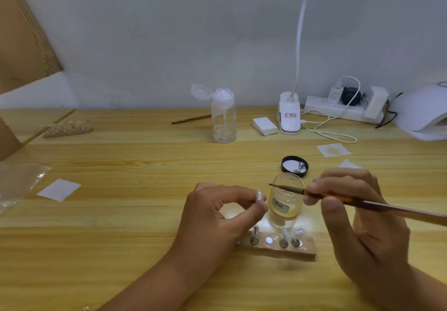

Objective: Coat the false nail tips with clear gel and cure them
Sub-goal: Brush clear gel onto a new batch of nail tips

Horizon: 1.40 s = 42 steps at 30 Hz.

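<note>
Clear plastic tip (259,197) pinched in our left hand (217,218); right hand (358,211), three o'clock, grips brown brush (399,211); curing looks pending.

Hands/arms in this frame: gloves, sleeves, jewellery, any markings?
Nothing worn that the head view shows. Left hand and right hand are bare: no gloves, no rings visible. Both wrists are bare, with no watch or band. Left forearm and right forearm are uncovered to the frame edge, with no sleeves in view. No markings or tattoos visible.
</note>
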Each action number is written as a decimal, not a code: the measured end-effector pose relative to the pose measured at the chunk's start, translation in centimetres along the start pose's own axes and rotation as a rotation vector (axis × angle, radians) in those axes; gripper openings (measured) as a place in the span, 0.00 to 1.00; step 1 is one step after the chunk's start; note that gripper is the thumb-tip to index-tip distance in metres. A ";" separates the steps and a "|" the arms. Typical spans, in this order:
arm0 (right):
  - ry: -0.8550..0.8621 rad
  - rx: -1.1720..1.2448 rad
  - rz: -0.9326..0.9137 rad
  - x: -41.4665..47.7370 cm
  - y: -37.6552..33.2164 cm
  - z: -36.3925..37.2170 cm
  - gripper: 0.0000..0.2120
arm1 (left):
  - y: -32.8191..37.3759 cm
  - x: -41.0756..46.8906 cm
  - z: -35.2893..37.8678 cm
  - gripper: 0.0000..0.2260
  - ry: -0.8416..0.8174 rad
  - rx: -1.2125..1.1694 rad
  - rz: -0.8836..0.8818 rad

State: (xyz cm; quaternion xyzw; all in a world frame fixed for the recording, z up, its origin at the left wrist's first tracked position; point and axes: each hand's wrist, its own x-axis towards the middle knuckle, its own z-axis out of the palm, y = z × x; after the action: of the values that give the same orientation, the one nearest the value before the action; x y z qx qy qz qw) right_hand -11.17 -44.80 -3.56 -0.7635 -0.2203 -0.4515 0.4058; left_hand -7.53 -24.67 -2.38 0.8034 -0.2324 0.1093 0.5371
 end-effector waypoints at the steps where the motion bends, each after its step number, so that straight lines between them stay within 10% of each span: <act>1: 0.006 -0.007 0.014 0.0 0.1 0.0 0.09 | 0.1 0.0 0.0 0.05 -0.010 0.001 -0.005; 42: -0.130 -0.083 -0.117 0.1 -0.5 0.0 0.10 | 0.6 0.3 0.0 0.04 0.041 0.037 0.052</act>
State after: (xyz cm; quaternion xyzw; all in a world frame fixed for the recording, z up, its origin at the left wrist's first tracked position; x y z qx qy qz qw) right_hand -11.49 -44.49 -3.28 -0.7931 -0.2714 -0.4326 0.3319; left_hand -7.53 -24.91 -1.74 0.8045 -0.2399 0.1441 0.5238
